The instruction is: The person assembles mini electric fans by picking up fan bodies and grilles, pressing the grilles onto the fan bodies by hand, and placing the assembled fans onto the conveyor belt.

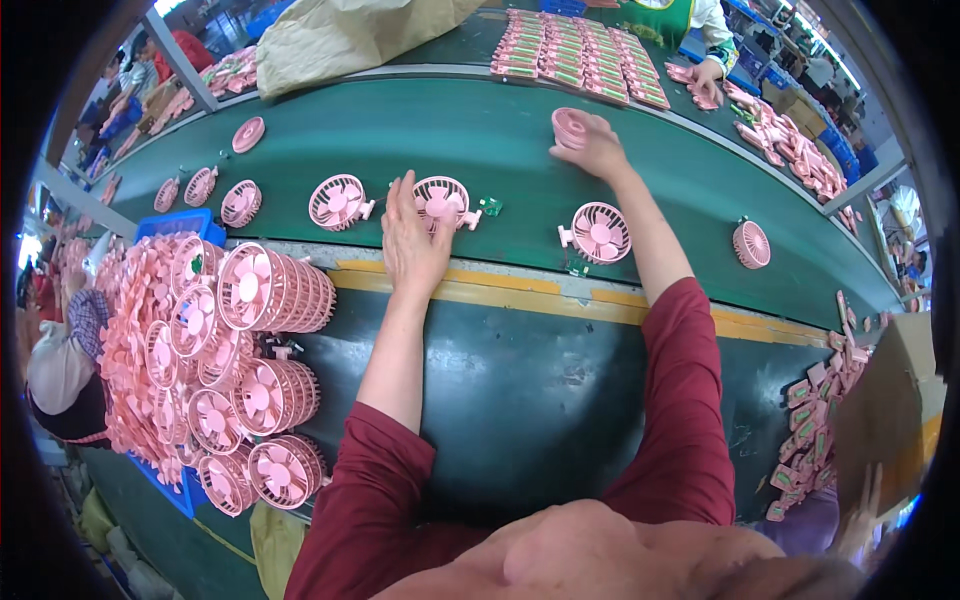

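My left hand (412,250) lies on a pink fan head (440,193) on the green belt, its fingers along the left rim and its thumb across the blades. A small green circuit board (491,206) sits beside that fan head. Farther off, my right hand (597,152) grips a round pink fan cover (567,124), with part of it hidden under the fingers. Another fan head (601,233) with exposed blades rests on the belt below my right hand. To the left of my left hand is one more fan head (340,203).
Stacked pink fan heads (275,288) stand on the left by a blue bin (180,224) of pink parts. Along the belt (680,180) lie several fan pieces. Across it, a co-worker's hand (708,72) touches pink parts. A cardboard box (885,410) and pink pieces (812,430) are at right.
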The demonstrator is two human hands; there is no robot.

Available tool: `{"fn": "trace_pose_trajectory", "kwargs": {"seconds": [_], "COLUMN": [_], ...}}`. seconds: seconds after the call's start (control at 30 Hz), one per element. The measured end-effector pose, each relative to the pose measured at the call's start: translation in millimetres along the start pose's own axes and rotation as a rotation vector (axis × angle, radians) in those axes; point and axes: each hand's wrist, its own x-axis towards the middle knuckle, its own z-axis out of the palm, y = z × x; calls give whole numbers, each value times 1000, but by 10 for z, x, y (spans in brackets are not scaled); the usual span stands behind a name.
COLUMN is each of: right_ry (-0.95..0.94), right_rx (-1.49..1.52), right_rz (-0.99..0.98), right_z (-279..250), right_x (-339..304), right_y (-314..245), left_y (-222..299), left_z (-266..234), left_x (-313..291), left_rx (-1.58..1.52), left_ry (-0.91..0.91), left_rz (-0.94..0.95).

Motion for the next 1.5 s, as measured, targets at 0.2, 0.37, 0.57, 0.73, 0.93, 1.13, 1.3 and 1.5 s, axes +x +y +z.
{"fn": "trace_pose_trajectory", "kwargs": {"seconds": [0.2, 0.37, 0.57, 0.73, 0.93, 1.13, 1.3, 1.5], "right_ry": [-69, -114, -327, -498, -543, -226, -7, -18], "right_rx": [113, 369, 1286, 1355, 1399, 1594, 1222, 394], "right_rz": [-85, -43, 216, 364, 311, 448, 307, 88], "right_z": [-374, -742, -1173, -1267, -1369, -1376, -1519, -1598], "right_x": [-297, -941, -1313, -1426, -2073, -2504, -2805, -3433], "right_y": [-90, -265, -616, -792, -1141, -957, -1097, -1054], "left_y": [-74, -88, -46, 92, 131, 465, 1167, 1398], "left_z": [30, -19, -33, -54, -456, -713, -427, -68], "left_x": [-36, -12, -41, -149, -296, -640, -922, -826], "left_rx": [-38, -98, -98, -184, -91, 188, -74, -125], "left_ry": [-50, -66, -97, -47, 27, 306, -289, -600], "left_rz": [-74, -88, -105, -83, -151, 148, 259, 90]}}
